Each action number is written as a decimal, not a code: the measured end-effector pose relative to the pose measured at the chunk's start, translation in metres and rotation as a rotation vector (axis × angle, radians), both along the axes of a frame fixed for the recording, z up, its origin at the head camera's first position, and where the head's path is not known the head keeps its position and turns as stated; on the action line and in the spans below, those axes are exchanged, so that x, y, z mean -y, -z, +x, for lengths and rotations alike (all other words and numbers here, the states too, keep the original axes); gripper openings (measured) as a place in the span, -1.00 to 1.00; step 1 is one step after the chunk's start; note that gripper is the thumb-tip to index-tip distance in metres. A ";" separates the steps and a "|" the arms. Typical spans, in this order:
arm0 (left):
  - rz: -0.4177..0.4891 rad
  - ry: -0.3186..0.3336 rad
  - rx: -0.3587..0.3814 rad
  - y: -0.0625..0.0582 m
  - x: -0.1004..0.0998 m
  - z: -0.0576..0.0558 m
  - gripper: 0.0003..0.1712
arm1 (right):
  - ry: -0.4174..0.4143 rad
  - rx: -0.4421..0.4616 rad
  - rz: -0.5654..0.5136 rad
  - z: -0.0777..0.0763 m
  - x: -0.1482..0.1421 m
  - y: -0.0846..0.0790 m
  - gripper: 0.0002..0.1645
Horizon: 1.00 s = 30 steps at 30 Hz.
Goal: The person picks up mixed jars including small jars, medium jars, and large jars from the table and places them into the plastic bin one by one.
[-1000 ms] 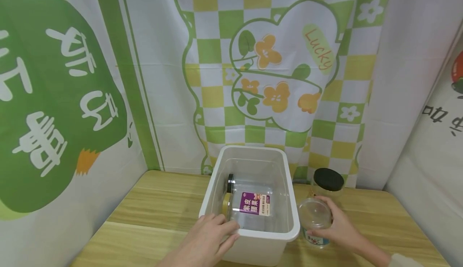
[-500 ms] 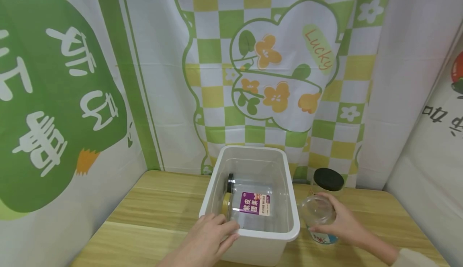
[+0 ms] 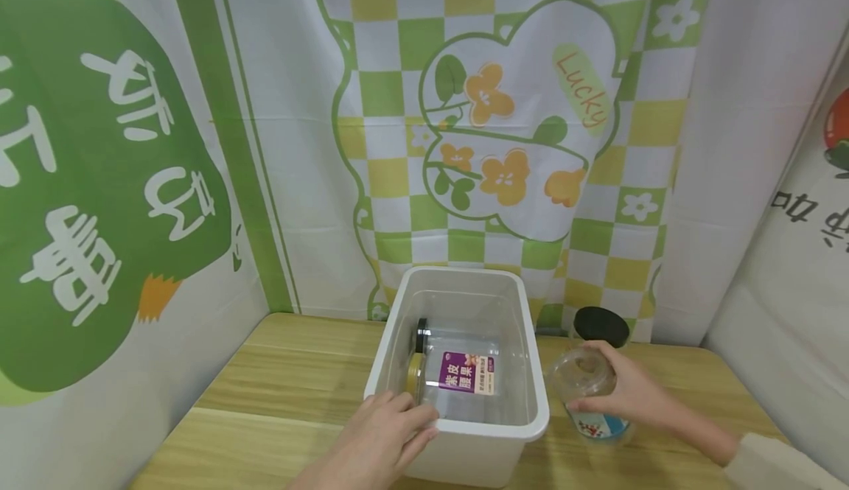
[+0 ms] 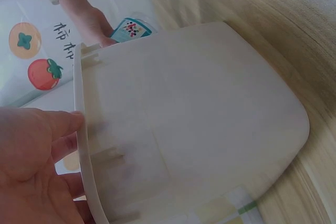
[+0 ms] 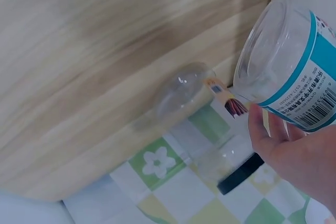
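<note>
Gripped along its near rim, the white plastic bin point(image 3: 458, 449) stands on the table with my left hand point(image 3: 381, 438) on it. In the left wrist view the thumb of the left hand point(image 4: 31, 156) lies outside the rim and the fingers curl over it. To the right of the bin, my right hand point(image 3: 633, 394) holds a clear plastic jar point(image 3: 600, 425) with a blue-and-white label, tilted. The right wrist view shows the jar point(image 5: 299, 72) in the curled fingers. Inside the bin lie a purple-labelled clear jar point(image 3: 467, 373) and a yellow lid point(image 3: 414, 373).
Behind the right hand stands another clear jar with a black lid point(image 3: 601, 326), its label partly visible in the right wrist view. A wooden table point(image 3: 265, 387) lies beneath everything. Printed curtains point(image 3: 398, 144) hang close around the back and sides.
My right hand has moved slightly right with the jar, which now tilts more and shows more of its label. My left hand and the bin have stayed in place.
</note>
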<state>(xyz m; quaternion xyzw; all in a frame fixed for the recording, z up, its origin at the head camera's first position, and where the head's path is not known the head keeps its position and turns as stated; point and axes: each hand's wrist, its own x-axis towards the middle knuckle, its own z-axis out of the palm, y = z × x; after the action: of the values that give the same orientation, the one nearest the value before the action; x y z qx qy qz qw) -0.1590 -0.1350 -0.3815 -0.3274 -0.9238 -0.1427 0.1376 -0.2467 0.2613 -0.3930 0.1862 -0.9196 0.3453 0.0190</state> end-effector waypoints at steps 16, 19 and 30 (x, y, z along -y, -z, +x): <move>0.020 0.016 -0.090 0.004 0.000 -0.001 -0.81 | -0.040 0.032 0.038 -0.007 -0.003 -0.034 0.13; 0.017 0.014 -0.095 0.004 0.000 -0.001 -0.82 | -0.043 0.028 0.055 -0.009 0.001 -0.041 0.13; 0.011 0.015 -0.098 0.003 -0.001 -0.002 -0.83 | -0.045 -0.026 0.124 -0.015 0.010 -0.062 0.16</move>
<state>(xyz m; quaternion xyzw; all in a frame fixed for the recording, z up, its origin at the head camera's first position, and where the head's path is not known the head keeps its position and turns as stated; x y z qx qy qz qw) -0.1609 -0.1337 -0.3847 -0.3404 -0.9126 -0.1329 0.1833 -0.2621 0.2514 -0.3311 0.2119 -0.9346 0.2854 0.0115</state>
